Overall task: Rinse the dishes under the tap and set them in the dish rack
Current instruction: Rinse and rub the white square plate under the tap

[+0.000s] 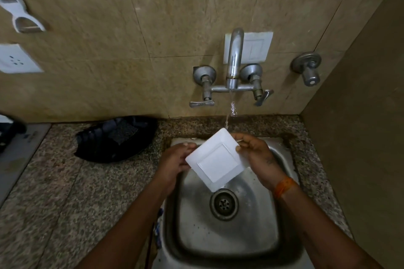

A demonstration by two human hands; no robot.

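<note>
A white square plate (pixel 215 160) is held tilted over the steel sink (pixel 258 225), one corner pointing up under the running tap (pixel 234 58). A thin stream of water falls onto that upper corner. My left hand (pixel 176 159) grips the plate's left edge, thumb on top. My right hand (pixel 255 155) holds the right edge, fingers curled round it. The plate's lowest corner hangs just above the drain (pixel 224 204).
A black dish rack (pixel 115 138) lies on the granite counter (pixel 65 192) left of the sink. Two tap handles (pixel 202 102) flank the spout, and a separate valve (pixel 307 69) sits on the wall to the right. The side wall stands close on the right.
</note>
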